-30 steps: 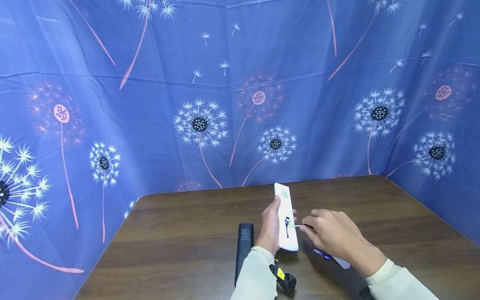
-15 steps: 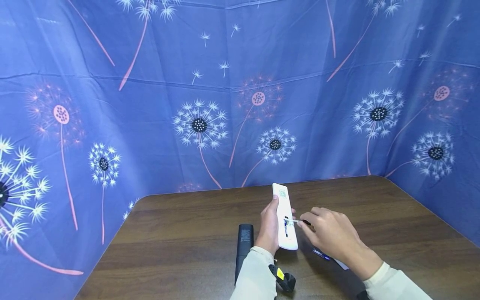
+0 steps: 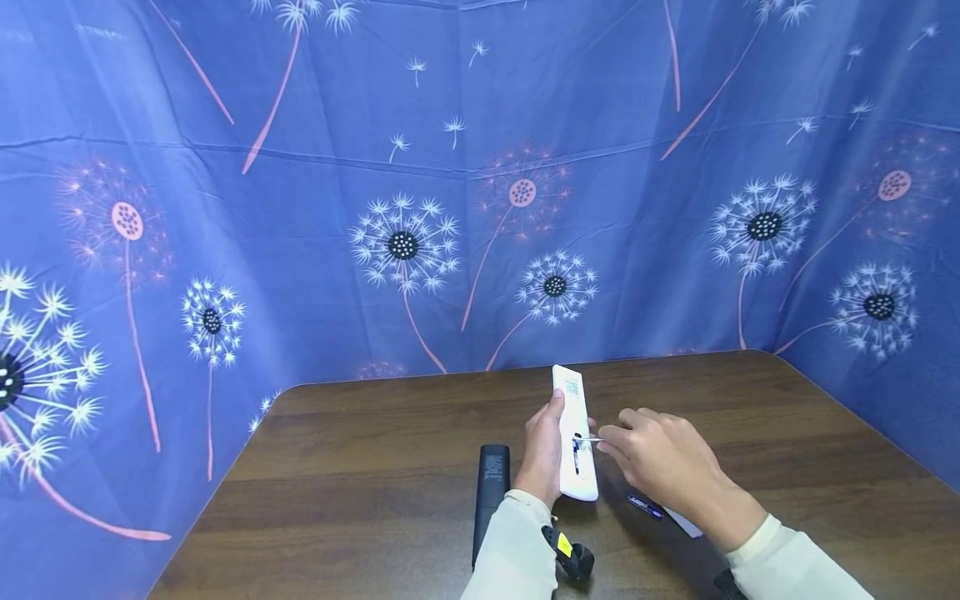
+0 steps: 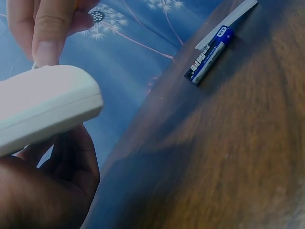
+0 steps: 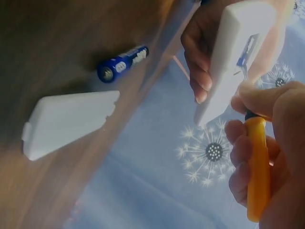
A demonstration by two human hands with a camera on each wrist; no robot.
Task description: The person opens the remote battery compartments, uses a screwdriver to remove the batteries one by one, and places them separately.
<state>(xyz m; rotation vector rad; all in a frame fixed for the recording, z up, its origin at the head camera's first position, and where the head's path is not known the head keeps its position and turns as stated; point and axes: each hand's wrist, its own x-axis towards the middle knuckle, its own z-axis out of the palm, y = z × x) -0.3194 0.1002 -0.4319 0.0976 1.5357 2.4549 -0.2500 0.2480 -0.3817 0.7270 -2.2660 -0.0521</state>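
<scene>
A blue cloth (image 3: 315, 208) with puffy flowers hangs behind a brown table (image 3: 360, 467). On the left lies a long black thing (image 3: 492, 483), its near end hidden by a pale sleeve (image 3: 513, 550). Next, the left hand (image 3: 542, 446) grips a long white case (image 3: 567, 417), held up above the table. A black strap (image 3: 577, 565) sits by that wrist. The right hand (image 3: 671, 458) has its fingers wrapped around a screwdriver (image 5: 258, 167) with an orange handle; its thin tip reaches the case's slot, where something blue shows. Below that hand lie a blue battery (image 3: 645, 506) and, just beside it, a white cover (image 5: 71, 119), partly blocked from the head view by the hand.

The black thing's label is too tiny to read. The case has green print. The strap wears a yellow sticker (image 3: 564, 545). The battery says "AAA"; its bigger white letters are unclear.
</scene>
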